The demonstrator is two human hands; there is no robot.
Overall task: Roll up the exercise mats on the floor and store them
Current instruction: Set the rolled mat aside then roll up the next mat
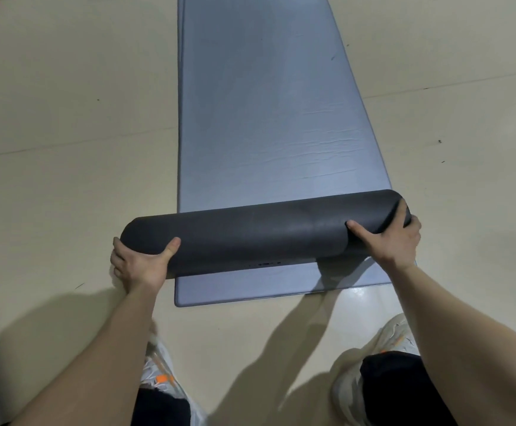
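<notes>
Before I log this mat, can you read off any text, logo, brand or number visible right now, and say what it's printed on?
Nothing can be read.
Rolled dark mat, held by the left hand and right hand: a small dark mark near its lower edge, too small and blurred to read.
Flat blue-grey mat: no print visible.
Shoes: orange accents only, no readable label.

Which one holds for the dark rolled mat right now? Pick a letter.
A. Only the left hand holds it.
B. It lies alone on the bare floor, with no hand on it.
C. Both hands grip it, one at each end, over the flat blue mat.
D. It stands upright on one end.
C: the left hand and the right hand each clasp an end of the dark rolled mat, which lies crosswise over the flat blue mat.
</notes>
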